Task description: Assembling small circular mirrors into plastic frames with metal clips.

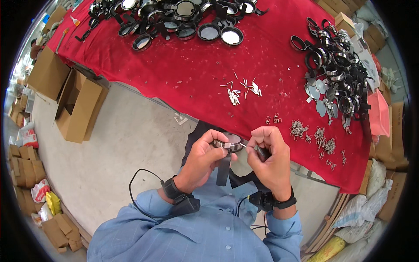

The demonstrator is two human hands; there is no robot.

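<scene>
My left hand (204,153) is closed on a round, mirror-faced part (233,139) with a black rim and a metal band. A flat black handle (223,170) hangs down from it below my fingers. My right hand (270,150) is closed around a dark-handled tool (262,153), mostly hidden in the palm. A thin pale rod (243,145) points from my right fingertips to the edge of the round part; whether it belongs to the tool or is a separate pin, I cannot tell. Both hands are held just off the table's near edge.
Many similar round parts are heaped at the back of the red-covered table (187,74) and in a pile (340,74) at the right. Small white pins (234,96) and metal clips (298,129) lie nearer. A pink bin (378,114) stands right; an open cardboard box (85,109) left.
</scene>
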